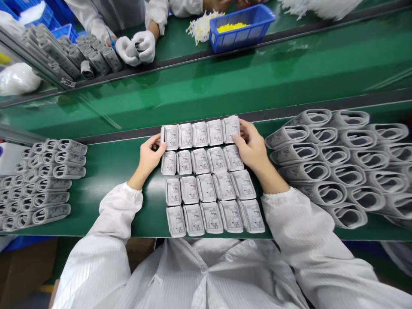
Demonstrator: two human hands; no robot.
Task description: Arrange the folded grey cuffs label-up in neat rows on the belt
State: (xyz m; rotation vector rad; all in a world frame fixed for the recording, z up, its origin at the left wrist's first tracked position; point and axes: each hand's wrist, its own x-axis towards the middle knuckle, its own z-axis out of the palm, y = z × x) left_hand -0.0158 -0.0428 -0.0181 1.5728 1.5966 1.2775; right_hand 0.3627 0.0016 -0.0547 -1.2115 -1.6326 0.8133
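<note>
- Clock positions are taken from the centre of the grid, 12 pointing away from the wearer.
- Folded grey bundles (206, 187), printed faces up, lie in four rows of five on the green work surface (112, 176); the far row (200, 134) is at 12 o'clock.
- Left hand (149, 156), at 10 o'clock: half open, thumb and fingers curled against the row's left end.
- Right hand (255, 148), at 2 o'clock: half open, thumb on the end bundle, fingers at its outer edge. How firmly either presses cannot be told.
- Step in hand, as judged: the far row is being placed or squared from both ends.
- Demand of such handling, as judged: even inward pressure for any shift, since loose middle bundles might buckle; for release, both hands parting without dragging the end bundles.
- Surroundings: looped grey rolls, a left stack (53, 195) at 9 o'clock and a right stack (349, 156) at 3; a co-worker's gloved hands (127, 50) at 11; a blue bin (225, 43) near 12.
</note>
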